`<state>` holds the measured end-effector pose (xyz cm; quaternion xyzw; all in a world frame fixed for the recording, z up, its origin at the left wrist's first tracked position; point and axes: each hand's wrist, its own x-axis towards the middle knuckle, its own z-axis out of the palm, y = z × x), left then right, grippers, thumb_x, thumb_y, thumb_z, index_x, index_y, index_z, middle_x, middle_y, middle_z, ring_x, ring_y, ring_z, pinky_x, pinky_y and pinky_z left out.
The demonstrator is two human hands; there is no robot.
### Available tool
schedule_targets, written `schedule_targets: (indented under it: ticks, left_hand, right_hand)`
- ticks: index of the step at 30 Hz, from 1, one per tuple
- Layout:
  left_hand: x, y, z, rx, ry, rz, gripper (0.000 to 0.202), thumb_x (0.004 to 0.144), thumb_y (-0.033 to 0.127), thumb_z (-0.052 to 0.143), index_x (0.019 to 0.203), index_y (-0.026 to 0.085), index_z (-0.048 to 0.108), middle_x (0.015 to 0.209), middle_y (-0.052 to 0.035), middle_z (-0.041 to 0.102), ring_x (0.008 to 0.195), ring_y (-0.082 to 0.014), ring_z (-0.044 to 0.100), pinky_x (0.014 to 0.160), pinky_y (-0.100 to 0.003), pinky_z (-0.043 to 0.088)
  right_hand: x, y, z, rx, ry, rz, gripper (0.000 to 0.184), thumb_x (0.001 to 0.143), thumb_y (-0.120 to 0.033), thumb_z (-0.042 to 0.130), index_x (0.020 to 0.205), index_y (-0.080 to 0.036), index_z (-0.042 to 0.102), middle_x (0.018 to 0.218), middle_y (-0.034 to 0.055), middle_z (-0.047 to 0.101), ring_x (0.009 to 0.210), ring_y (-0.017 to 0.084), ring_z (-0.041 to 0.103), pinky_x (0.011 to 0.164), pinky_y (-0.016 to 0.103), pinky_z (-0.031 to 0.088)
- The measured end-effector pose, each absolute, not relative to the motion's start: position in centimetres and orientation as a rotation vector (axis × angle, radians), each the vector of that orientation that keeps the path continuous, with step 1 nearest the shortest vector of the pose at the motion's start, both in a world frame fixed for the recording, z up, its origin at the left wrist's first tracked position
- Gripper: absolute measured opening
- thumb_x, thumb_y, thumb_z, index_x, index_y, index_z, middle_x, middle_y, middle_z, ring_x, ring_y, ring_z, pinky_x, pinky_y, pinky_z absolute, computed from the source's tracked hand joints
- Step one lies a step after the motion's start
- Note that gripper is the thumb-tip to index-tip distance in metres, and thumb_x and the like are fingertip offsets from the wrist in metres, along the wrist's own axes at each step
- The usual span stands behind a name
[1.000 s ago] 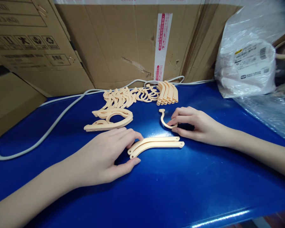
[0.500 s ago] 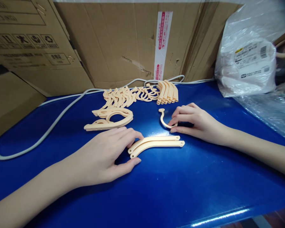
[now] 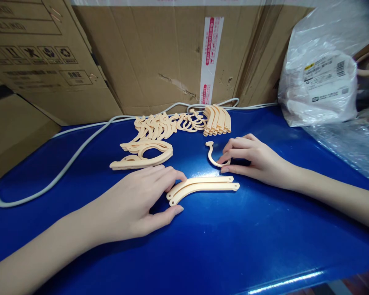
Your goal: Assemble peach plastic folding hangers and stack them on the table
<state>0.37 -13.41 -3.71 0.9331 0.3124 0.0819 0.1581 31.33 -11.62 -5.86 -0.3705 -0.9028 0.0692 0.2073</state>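
Observation:
My left hand (image 3: 141, 200) rests on the table with its index finger and thumb on either side of two cream plastic hanger arms (image 3: 204, 186). The arms lie side by side, their curved ends between those fingers. The index fingertip touches the upper arm. Farther right, my right hand (image 3: 249, 157) pinches one end of a cream plastic hanger hook (image 3: 212, 157), low over the table or resting on it. The hook's knobbed tip points away from me; its other end is partly hidden by the fingers. Beyond my left hand lie folded hangers (image 3: 143, 155).
Along the back of the blue table (image 3: 233, 246) lie a pile of short curved pieces (image 3: 155, 126), several loose hooks (image 3: 190, 122) and a stack of hanger arms (image 3: 217, 119). A white cable (image 3: 80, 159) runs behind them. Cardboard boxes (image 3: 160, 53) and a plastic-wrapped package (image 3: 320, 86) border the table.
Both hands and the pieces they touch keep their places. The whole view has shifted very slightly.

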Motion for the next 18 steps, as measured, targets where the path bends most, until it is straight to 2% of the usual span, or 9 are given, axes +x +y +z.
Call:
schedule_targets:
  ticks: [4,7,11,14,16,18]
  left_hand:
    - [0.4,-13.6,-3.6,2.676,0.908,0.223,0.024,0.094,0.038,0.056,0.113,0.024,0.053,0.090,0.0004,0.060,0.081,-0.0183,0.058,0.072,-0.030,0.042]
    - [0.4,-13.7,-3.6,2.710,0.918,0.249,0.028,0.094,0.045,0.056,0.112,0.024,0.054,0.094,-0.0004,0.062,0.086,-0.0196,0.059,0.075,-0.032,0.041]
    - [0.3,-13.4,-3.1,2.781,1.008,0.445,0.035,0.097,0.053,0.049,0.115,0.024,0.056,0.091,-0.0006,0.062,0.086,-0.0205,0.059,0.079,-0.034,0.040]
    - [-0.1,-12.2,-1.7,2.737,1.267,0.616,0.035,0.099,0.051,0.044,0.113,0.022,0.058,0.087,-0.0009,0.061,0.080,-0.0191,0.057,0.074,-0.033,0.039]
    - [-0.5,-10.6,-0.4,2.577,1.543,0.627,0.037,0.097,0.054,0.046,0.109,0.021,0.057,0.086,-0.0009,0.061,0.074,-0.0177,0.054,0.067,-0.030,0.038]
    - [-1.0,-8.5,0.5,2.427,1.778,0.574,0.037,0.096,0.053,0.047,0.110,0.021,0.057,0.089,-0.0012,0.062,0.073,-0.0168,0.053,0.066,-0.029,0.037]
  right_hand:
    - [31.3,-11.8,-5.7,-1.028,-2.524,0.179,0.021,0.099,-0.041,0.057,0.101,-0.025,0.071,0.101,0.0041,0.069,0.097,0.021,0.064,0.088,0.038,0.033]
    - [31.2,-11.9,-5.7,-1.031,-2.516,0.180,0.022,0.098,-0.041,0.058,0.100,-0.025,0.072,0.101,0.0045,0.070,0.097,0.021,0.064,0.088,0.038,0.034]
    - [31.2,-11.9,-5.6,-1.026,-2.503,0.196,0.020,0.097,-0.039,0.059,0.100,-0.025,0.073,0.100,0.0039,0.070,0.098,0.021,0.064,0.087,0.037,0.034]
    - [31.3,-11.8,-5.7,-1.012,-2.489,0.208,0.021,0.098,-0.040,0.058,0.100,-0.025,0.072,0.099,0.0038,0.070,0.097,0.021,0.064,0.086,0.037,0.033]
    - [31.4,-11.8,-5.7,-1.000,-2.482,0.218,0.021,0.098,-0.041,0.057,0.100,-0.025,0.072,0.099,0.0040,0.070,0.097,0.021,0.064,0.086,0.037,0.033]
    - [31.4,-11.7,-5.7,-0.989,-2.478,0.223,0.022,0.099,-0.041,0.057,0.100,-0.025,0.072,0.100,0.0041,0.069,0.096,0.020,0.064,0.086,0.037,0.032]
